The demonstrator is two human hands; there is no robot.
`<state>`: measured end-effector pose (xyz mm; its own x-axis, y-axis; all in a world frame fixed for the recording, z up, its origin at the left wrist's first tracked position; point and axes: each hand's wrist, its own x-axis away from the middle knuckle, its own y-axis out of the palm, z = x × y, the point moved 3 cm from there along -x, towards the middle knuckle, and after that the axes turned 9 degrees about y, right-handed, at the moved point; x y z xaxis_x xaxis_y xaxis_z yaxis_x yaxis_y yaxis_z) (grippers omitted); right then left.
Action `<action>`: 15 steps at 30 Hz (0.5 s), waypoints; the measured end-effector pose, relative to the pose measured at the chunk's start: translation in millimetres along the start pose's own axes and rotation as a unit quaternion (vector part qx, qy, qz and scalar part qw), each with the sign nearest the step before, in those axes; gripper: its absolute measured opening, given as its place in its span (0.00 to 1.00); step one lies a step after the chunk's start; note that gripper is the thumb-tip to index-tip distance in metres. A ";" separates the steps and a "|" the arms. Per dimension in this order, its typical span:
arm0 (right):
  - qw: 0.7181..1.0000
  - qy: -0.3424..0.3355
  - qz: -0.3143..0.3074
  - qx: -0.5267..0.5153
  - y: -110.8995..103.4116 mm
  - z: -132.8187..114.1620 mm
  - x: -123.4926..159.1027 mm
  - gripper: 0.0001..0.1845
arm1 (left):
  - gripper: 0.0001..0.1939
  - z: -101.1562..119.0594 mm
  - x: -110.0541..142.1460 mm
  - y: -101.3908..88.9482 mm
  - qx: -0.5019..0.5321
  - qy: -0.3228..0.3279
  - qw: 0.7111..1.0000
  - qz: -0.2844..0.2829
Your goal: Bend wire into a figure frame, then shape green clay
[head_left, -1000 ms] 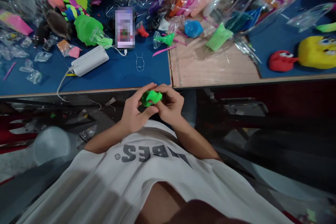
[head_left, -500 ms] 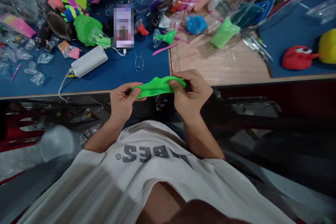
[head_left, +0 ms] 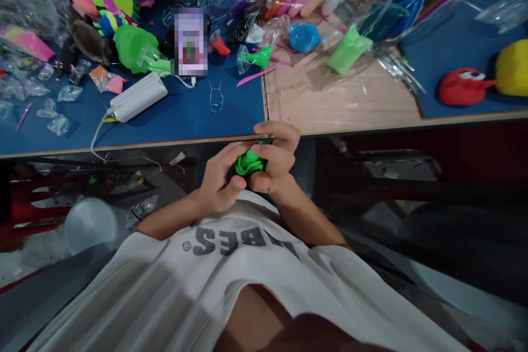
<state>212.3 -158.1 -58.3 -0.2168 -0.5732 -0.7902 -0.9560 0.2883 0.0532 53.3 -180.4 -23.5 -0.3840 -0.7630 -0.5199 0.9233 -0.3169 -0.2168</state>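
Note:
A folded lump of bright green modelling clay (head_left: 249,163) is between my two hands, low in front of the table edge. My right hand (head_left: 277,160) pinches it from the right, thumb and fingers closed on it, with one finger raised and pointing left. My left hand (head_left: 223,179) curls around the clay's left side, its thumb just below the lump; its other fingertips are partly hidden behind the clay. A shirt front with dark lettering lies just below my hands.
On the blue table (head_left: 243,113) lie a white power bank (head_left: 139,97), a phone (head_left: 190,41), a bent wire piece (head_left: 216,98) and a pink modelling tool (head_left: 256,76). Bagged clay (head_left: 350,50) rests on a wooden board (head_left: 305,96). A red clay figure (head_left: 461,88) sits right.
The green clay, stretched out between both hands before, is now folded into a compact lump. My hands have come together and dropped toward my body, below the table edge.

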 end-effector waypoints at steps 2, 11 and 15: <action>0.999 0.028 -0.009 0.044 0.6 2.1 3.1 0.33 | 0.37 -5.9 -4.5 -0.2 -0.059 0.001 0.998 -0.011; 0.955 0.090 0.038 0.281 -37.6 21.4 9.0 0.29 | 0.23 -13.5 -8.5 -15.8 -0.053 -0.065 0.996 0.015; 0.941 0.218 0.038 0.256 -73.4 40.7 -8.8 0.30 | 0.26 -11.5 -5.3 -43.1 -0.029 -0.108 0.971 0.210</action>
<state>292.5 -143.0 -80.0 -0.4475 -0.7640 -0.4648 -0.7385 0.6088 -0.2897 15.5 -156.3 -20.9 0.0415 -0.9203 -0.3891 0.9945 0.0754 -0.0725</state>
